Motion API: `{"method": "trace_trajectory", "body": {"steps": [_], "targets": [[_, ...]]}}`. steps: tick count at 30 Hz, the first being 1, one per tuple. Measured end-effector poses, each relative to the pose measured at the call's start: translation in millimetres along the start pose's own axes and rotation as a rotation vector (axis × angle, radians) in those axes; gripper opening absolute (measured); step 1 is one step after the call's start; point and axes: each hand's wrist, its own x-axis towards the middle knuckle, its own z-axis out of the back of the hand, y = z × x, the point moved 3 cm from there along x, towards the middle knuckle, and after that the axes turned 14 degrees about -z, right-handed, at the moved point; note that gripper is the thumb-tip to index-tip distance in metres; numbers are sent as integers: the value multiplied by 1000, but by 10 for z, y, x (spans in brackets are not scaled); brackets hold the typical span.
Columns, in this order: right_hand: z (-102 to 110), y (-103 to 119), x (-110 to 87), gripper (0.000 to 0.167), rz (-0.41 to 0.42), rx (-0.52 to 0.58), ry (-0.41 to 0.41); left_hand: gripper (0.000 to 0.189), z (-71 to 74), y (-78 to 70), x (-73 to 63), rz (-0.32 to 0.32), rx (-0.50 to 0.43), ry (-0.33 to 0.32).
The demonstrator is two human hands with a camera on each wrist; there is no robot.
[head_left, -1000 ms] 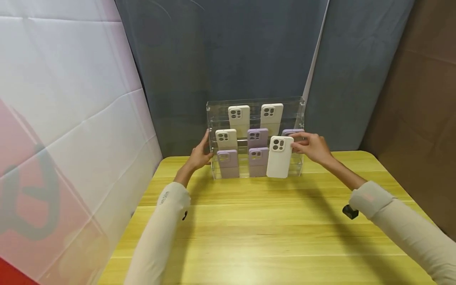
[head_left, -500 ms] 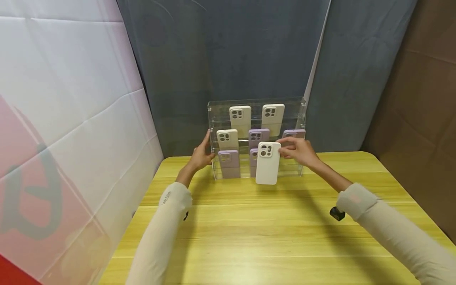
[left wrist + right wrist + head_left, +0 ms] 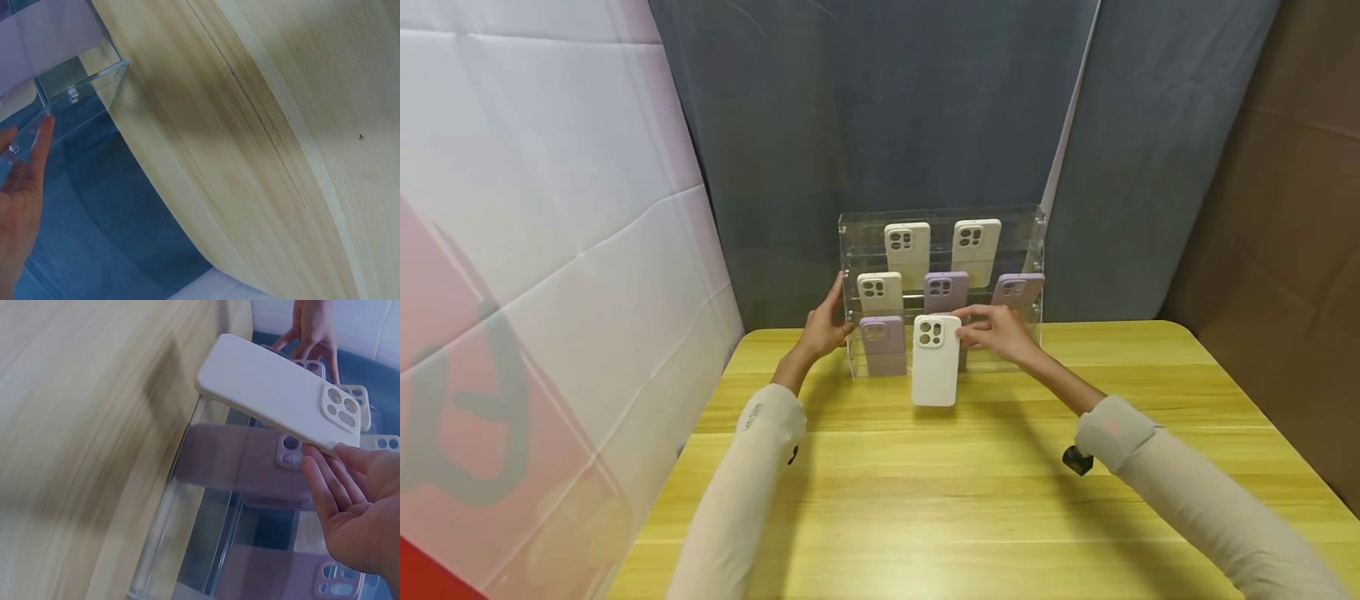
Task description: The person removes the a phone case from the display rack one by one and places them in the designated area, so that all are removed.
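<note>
Head view: the person's right hand pinches a white phone case by its upper right edge, between thumb and fingers, in front of a clear acrylic rack. The white phone case stands nearly upright, its camera cutouts at the top and its back turned to the wearer. Right wrist view shows it apart from the rack, over a purple case in the lowest tier.

At the rack's left end, the person's left hand touches the side panel, thumb and fingers spread rather than curled; left wrist view shows the index finger stretched straight along the acrylic.

Two cream cases lean in the top tier, one left of centre and one right of centre. In the tier beneath sit a cream case at the left, a purple case at the centre and a purple case at the right, partly behind the right hand. Another purple case leans at the lower left.

The rack stands at the far edge of a yellowish wood-grain tabletop. Behind it hangs a grey-blue curtain. Both arms wear light sleeves.
</note>
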Motion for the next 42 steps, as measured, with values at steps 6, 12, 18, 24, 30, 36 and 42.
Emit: {"method": "trace_trajectory", "body": {"steps": [6,12,18,24,30,36,42], "targets": [[-168,-17,49,40,3,-4,11,107,13,-3,0,3,-13,-2],[-348,-20,90,42,-5,27,12,106,19,21,-5,5,-12,-3],[-544,-50,159,41,-30,105,41,107,16,52,-3,-3,-13,-9],[-722,-79,216,41,-41,117,61,106,33,33,-2,-17,-11,-15],[-880,-147,294,42,-32,128,72,106,34,10,-5,-13,-20,-21],[-1007,-207,348,43,-73,181,83,104,8,10,-4,-13,-54,-24],[-1118,-231,398,42,-103,187,81,105,-12,13,0,-2,-49,-23]]}}
